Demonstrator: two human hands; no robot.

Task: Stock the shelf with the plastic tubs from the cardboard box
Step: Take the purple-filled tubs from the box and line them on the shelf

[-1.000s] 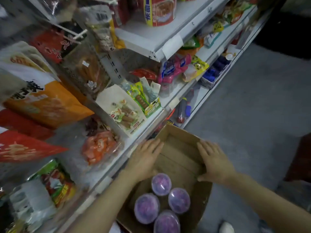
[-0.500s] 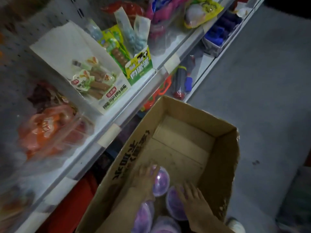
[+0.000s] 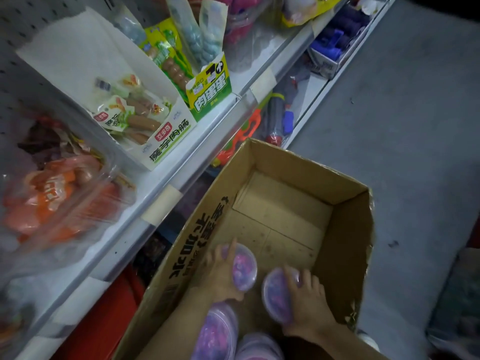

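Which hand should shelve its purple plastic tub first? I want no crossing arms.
Probably the left hand: its round purple plastic tub is nearer the white metal shelf; the right hand is farther.

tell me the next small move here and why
Probably lift both tubs straight up out of the cardboard box. The left hand already grips one purple tub and the right hand grips another, both tilted on edge, and the box walls stand between them and the shelf.
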